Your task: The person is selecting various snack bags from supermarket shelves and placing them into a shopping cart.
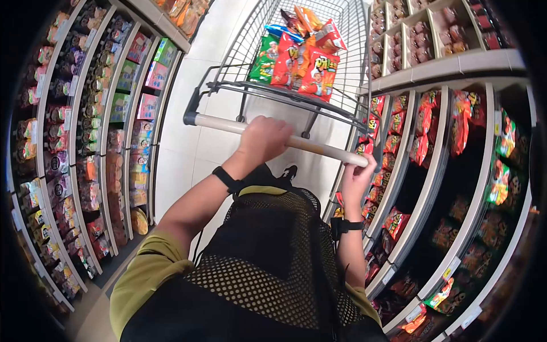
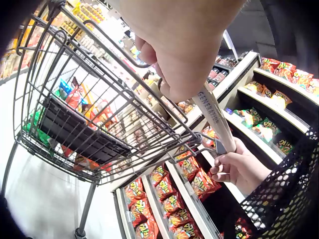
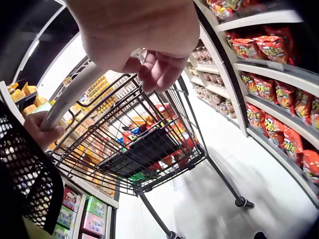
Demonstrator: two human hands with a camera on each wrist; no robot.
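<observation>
My left hand grips the beige handle of a wire shopping cart near its middle, knuckles up. At the handle's right end is my right hand, its thumb and fingers curled round the bar; in the left wrist view this right hand shows from the side. The cart stands ahead of me. Inside its basket lie several snack bags: red ones, a green one, an orange one and a blue one. Printed letters show on the handle in the left wrist view.
Shelves with red and green snack bags run close along the right. On the left are shelves of packaged sweets and boxes. Bins of round packs stand ahead right. Pale floor tiles line the aisle.
</observation>
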